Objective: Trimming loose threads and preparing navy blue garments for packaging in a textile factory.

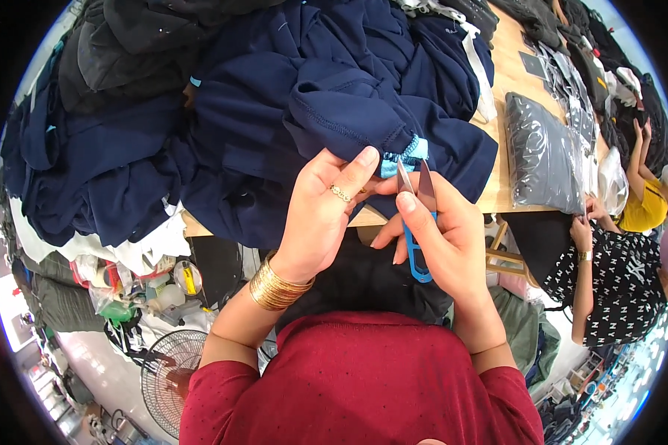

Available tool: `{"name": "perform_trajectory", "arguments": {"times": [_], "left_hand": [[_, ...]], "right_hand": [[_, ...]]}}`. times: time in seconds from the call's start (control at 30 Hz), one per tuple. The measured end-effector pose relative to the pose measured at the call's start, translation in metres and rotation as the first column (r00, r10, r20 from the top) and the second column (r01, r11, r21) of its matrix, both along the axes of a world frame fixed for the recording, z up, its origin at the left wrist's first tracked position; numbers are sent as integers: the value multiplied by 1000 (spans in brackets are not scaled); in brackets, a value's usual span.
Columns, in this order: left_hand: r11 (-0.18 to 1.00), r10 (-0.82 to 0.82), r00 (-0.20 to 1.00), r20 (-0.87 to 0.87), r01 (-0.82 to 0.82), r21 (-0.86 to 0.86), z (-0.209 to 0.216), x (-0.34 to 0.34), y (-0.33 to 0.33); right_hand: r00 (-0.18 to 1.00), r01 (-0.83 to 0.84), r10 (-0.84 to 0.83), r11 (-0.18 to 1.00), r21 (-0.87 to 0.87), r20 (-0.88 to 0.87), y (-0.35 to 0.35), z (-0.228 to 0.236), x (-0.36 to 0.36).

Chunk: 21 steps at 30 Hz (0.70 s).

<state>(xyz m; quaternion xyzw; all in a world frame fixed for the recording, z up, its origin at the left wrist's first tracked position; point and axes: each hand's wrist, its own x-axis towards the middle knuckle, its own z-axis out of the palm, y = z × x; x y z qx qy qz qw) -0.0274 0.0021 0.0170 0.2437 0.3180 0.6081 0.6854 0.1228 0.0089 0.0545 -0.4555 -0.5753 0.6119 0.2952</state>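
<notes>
A navy blue garment (pixel 341 107) with an overlocked seam lies bunched over the table edge in front of me. My left hand (pixel 328 200) pinches its hem, thumb on top, close to a light blue tab (pixel 417 149) sewn at the seam end. In my right hand (pixel 449 233) is a pair of blue-handled thread snips (pixel 417 248), gripped between thumb and fingers. Their two metal blades stand apart and point up at the light blue tab. Whether the blades touch the fabric I cannot tell.
More navy garments (pixel 96 163) and black ones (pixel 137 52) pile up at the left and back. A dark folded garment in a clear plastic bag (pixel 538 152) lies on the wooden table (pixel 501 174) at right. Two people work beyond it. A fan (pixel 172 378) stands at lower left.
</notes>
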Motion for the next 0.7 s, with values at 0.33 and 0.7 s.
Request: {"name": "perform_trajectory", "arguments": {"times": [0.33, 0.7], "left_hand": [[999, 42, 999, 22, -43, 29, 1, 0, -2], [995, 56, 988, -146, -44, 85, -1, -4, -4]], "right_hand": [[999, -29, 29, 999, 32, 24, 1, 5, -3], [997, -24, 24, 1000, -4, 71, -1, 10, -6]]}}
